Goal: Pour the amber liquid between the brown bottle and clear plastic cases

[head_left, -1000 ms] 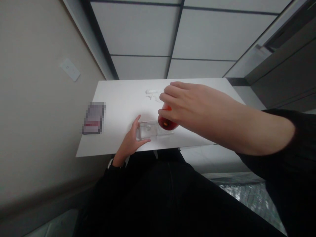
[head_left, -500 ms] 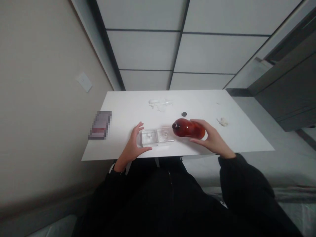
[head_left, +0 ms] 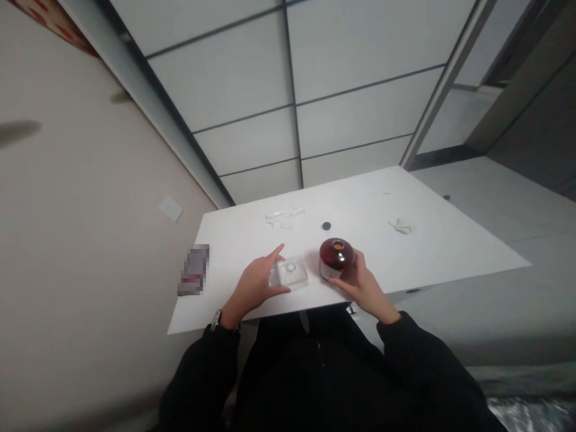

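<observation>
A dark reddish-brown bottle (head_left: 333, 259) is upright over the white table (head_left: 360, 204), its round mouth uncapped and facing up. My right hand (head_left: 368, 291) is wrapped round the bottle's right side and lower part. To the left of it is a small clear box-like container (head_left: 297, 279) with a round shape on its top. My left hand (head_left: 254, 284) grips this container between thumb and fingers and covers its left end. Beyond the bottle lies a small round dark cap (head_left: 326, 226).
Crumpled clear plastic (head_left: 284, 217) lies toward the table's back. A whitish crumpled piece (head_left: 402, 225) is on the right side. At the left edge lies a blurred-out rectangular item (head_left: 194, 270). Wall with a socket plate (head_left: 171, 208) at left; panelled doors behind.
The bottle has gone from tilted on its side above the clear container to upright, at the container's right. My left hand now covers more of the container. The view has turned and shifted.
</observation>
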The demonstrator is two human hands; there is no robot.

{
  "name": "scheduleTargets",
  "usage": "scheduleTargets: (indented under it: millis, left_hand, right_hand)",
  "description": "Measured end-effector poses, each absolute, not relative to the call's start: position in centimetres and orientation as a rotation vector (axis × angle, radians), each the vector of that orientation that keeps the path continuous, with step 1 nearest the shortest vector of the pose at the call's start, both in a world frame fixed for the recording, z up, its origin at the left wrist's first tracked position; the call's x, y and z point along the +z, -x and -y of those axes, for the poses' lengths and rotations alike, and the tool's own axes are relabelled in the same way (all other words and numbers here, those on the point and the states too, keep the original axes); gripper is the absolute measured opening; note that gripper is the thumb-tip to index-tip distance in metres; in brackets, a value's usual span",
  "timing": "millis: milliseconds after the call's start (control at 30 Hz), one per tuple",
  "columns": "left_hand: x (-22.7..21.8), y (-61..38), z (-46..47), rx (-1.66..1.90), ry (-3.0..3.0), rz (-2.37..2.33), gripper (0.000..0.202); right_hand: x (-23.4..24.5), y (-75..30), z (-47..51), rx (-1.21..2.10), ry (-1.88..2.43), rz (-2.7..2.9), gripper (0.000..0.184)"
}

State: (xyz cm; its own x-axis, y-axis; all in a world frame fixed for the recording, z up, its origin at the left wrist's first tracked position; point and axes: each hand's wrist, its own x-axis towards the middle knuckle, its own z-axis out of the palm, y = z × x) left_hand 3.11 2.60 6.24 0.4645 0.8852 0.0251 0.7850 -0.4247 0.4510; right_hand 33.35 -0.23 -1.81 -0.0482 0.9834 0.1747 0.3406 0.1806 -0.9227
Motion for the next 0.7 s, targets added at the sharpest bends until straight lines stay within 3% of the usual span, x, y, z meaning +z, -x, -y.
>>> scheduleTargets:
  millis: [533,700]
  left_hand:
    - [6.1,-1.7,-10.7,0.435,-2.331,-1.353,0.117]
    - [5.9,-1.4,-12.4,0.427,-2.326,-1.293,0.116]
  right_hand:
    - [-1.5,-33.4,0.4,0.861,1.255,1.528,0.072]
    - [-2.6,-33.1,-0.4,0.855,1.279,1.502,0.075]
